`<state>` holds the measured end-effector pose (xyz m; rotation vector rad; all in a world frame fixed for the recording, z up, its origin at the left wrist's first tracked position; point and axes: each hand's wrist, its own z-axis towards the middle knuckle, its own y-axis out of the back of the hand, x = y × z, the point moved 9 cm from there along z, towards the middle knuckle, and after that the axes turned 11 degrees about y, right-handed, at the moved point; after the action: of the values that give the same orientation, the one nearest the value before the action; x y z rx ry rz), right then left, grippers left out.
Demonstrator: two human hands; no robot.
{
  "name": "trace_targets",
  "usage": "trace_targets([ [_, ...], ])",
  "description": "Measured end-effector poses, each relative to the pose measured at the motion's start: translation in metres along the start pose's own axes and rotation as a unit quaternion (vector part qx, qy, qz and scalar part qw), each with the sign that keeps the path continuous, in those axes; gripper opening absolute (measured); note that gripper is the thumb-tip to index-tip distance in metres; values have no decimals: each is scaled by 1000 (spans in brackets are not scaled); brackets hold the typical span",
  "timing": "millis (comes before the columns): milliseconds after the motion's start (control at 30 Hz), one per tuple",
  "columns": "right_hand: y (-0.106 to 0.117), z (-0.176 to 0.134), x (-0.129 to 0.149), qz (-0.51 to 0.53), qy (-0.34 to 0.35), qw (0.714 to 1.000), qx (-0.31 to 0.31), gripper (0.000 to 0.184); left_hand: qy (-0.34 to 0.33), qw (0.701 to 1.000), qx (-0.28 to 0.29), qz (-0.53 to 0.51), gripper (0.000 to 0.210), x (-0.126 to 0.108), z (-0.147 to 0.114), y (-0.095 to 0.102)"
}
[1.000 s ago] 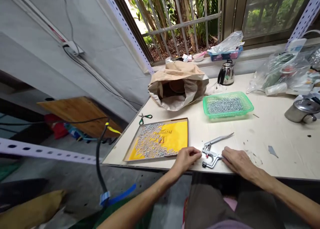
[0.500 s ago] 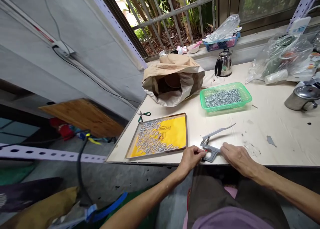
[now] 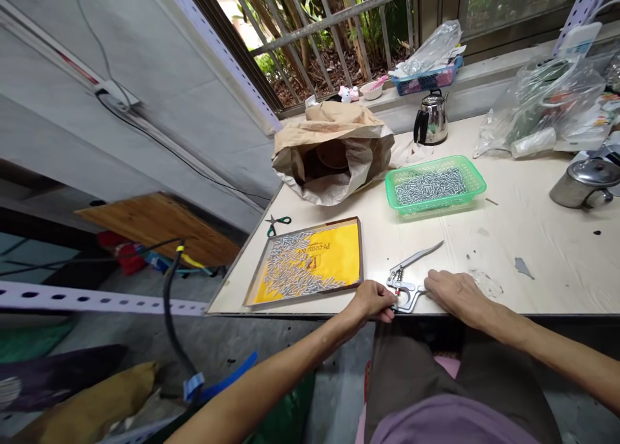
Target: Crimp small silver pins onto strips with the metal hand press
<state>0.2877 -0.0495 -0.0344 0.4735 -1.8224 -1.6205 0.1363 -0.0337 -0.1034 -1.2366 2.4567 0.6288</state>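
Note:
A pair of grey metal hand pliers (image 3: 411,289) with a spring lies near the front edge of the table. Its upper handle slants up to the right, apart from the lower one. My left hand (image 3: 372,301) is closed in a pinch beside the jaw end, close to a small red spot on the tool; whatever sits between the fingertips is too small to make out. With fingers curled, my right hand (image 3: 455,293) holds the end of the lower handle. Left of the pliers is a shallow tray (image 3: 361,250) with a yellow lining and many small metal pins.
A green plastic basket (image 3: 477,184) of similar metal pieces stands behind the pliers. Green-handled scissors (image 3: 278,224) lie beyond the tray. Farther back are an open brown paper bag (image 3: 334,150) and a steel kettle (image 3: 433,118). A metal pot (image 3: 581,184) stands at the right.
The pliers have tilted slightly, and the tip of the upper handle has shifted a little left. Both hands stay at the same ends of the tool. The view has moved slightly.

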Motion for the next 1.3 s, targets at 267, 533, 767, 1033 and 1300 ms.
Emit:
trace_targets([
  [267, 9, 13, -43, -5, 17, 999, -30, 95, 52, 999, 8, -4, 30, 3, -1, 0],
  [533, 6, 27, -54, 14, 21, 999, 47, 99, 44, 999, -13, -3, 26, 3, -5, 1],
  [767, 19, 24, -42, 2, 24, 999, 25, 65, 4, 996, -49, 80, 30, 0, -8, 2],
  [1033, 16, 12, -33, 3, 0, 1000, 0, 36, -363, 796, -294, 385, 27, -65, -54, -27],
  [1300, 15, 4, -41, -3, -26, 999, 36, 62, -435, 749, -179, 466, 75, -106, -23, -61],
])
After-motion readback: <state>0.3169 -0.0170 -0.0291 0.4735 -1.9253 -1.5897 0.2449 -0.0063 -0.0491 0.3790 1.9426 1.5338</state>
